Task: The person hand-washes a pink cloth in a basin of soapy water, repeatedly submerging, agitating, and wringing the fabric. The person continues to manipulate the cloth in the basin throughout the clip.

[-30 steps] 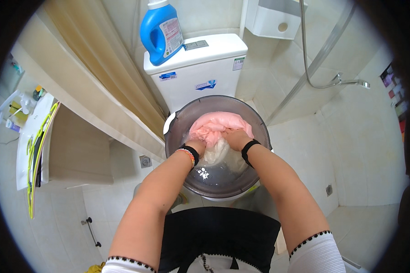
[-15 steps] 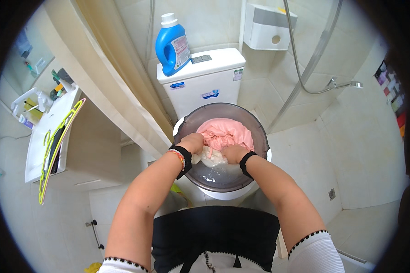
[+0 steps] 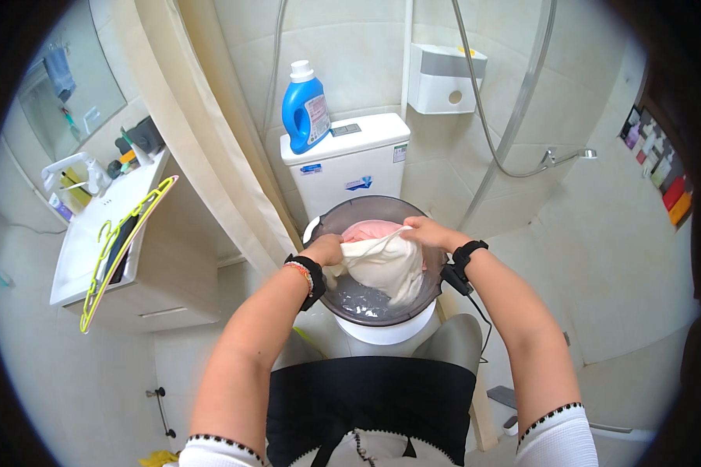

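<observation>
A dark, see-through basin rests on the white toilet and holds soapy water. Over it I stretch a wet white cloth, lifted by its upper edge, while its lower part hangs down to the water. My left hand is closed on the cloth's left corner. At the upper right, my right hand pinches the same edge. Behind the cloth, a pink cloth lies in the basin, mostly covered by the white one.
A blue detergent bottle stands on the toilet tank. To the left are a beige curtain and a washbasin cabinet, with yellow-green hangers on its edge. A shower hose hangs at the right.
Both hands have risen from the basin, lifting the white cloth and spreading it between them. My right hand has moved up and right. The pink cloth is now mostly hidden.
</observation>
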Available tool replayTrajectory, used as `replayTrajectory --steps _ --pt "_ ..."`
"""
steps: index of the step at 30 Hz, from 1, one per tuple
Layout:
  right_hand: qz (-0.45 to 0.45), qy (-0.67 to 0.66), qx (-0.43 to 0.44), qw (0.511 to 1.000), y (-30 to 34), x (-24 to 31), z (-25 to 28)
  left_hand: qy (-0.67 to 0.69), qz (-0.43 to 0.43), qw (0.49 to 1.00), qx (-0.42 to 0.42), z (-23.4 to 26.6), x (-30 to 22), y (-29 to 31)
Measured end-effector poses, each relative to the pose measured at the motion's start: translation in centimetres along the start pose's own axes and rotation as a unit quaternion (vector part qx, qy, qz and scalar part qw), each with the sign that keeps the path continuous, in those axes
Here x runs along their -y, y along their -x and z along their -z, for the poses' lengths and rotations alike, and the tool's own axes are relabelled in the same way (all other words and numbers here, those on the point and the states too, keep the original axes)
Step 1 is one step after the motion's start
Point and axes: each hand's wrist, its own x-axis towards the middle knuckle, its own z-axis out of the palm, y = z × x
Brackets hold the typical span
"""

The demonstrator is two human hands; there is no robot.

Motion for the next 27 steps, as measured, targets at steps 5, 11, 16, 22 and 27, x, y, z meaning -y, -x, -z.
replayTrajectory --steps 5,11,16,22,27 --pt "0.107 -0.130 -0.059 0.984 0.2 3.0 -0.5 0.147 0.010 0.989 -0.003 0.2 -1.2 2.5" --pt "0.104 -0.118 -0.032 0.987 1.0 5.9 -0.1 0.241 -0.048 0.969 0.006 0.5 -3.3 3.9" --pt "0.066 -0.172 0.021 0.983 1.8 5.8 -1.6 0.285 -0.124 0.950 -0.016 -1.2 -3.3 3.2" --pt "0.020 -0.202 0.034 0.979 0.3 3.4 -3.4 0.356 -0.116 0.924 0.081 -3.2 -3.4 1.3" --pt "0.029 -0.199 -0.053 0.978 -0.7 0.5 -3.2 0.518 -0.026 0.846 0.126 -4.4 -1.7 -0.6"
